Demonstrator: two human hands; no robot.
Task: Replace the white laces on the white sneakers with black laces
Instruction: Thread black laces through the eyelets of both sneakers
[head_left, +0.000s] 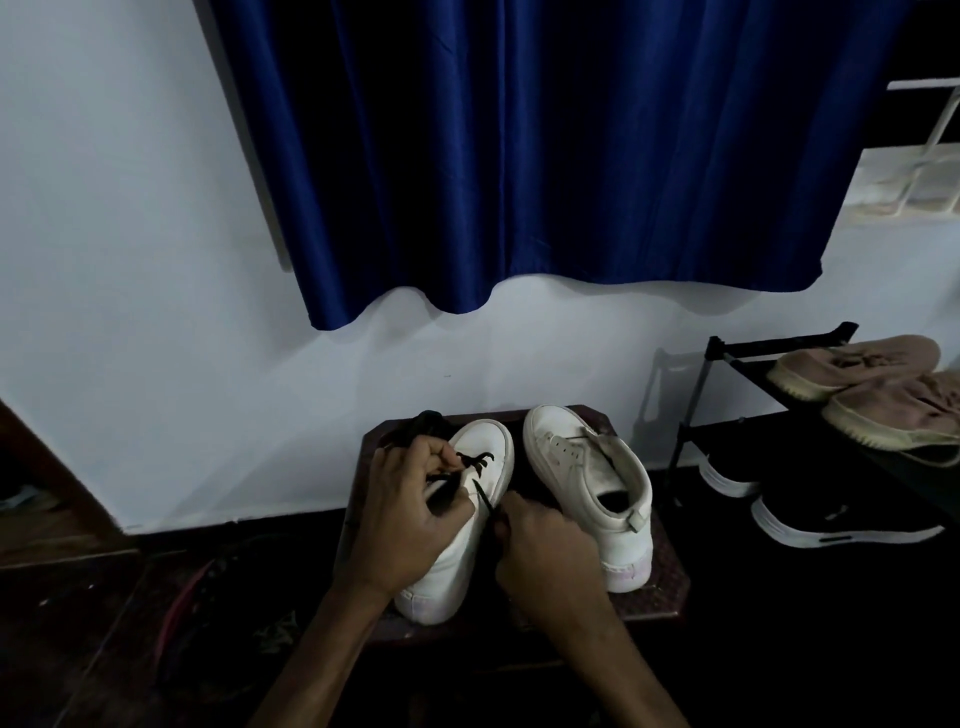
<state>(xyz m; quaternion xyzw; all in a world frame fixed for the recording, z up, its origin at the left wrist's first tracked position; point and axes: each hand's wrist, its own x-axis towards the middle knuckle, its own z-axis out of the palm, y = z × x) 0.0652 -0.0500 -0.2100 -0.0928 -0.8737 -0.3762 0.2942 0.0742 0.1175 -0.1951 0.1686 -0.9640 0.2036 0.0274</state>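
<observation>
A deep blue curtain (545, 156) fills the frame from 11 to 1 o'clock, hanging over a pale wall (130, 260) that runs down to a dark floor. At 3 o'clock stands a black shoe rack (779, 345). Its upper shelf carries a pair of dusty pink shoes (852, 369), and a pair of black sneakers (841, 519) with white soles sits below.

Below centre, towards 6 o'clock, a small dark reddish surface (670, 571) stands against the wall and carries both white sneakers, toes pointing to 12 o'clock. The right sneaker (587, 467) stands upright at the 2 o'clock part of the surface, apart from both hands, with its tongue loose. The left sneaker (483, 452) lies just beside it at 10 o'clock, and most of its upper is covered by the hands.

The left hand (410, 514) comes in from 7 o'clock, fingers curled over the left sneaker's tongue area and pinching the black lace (475, 460). The lace crosses the lowest eyelets near the toe. The right hand (545, 545) comes in from 5 o'clock between the two sneakers, and its fingertips pinch a strand of the same lace that runs taut up to the eyelets.

A dark bundle (426, 423) lies at the surface's 11 o'clock corner, too dim to identify.
</observation>
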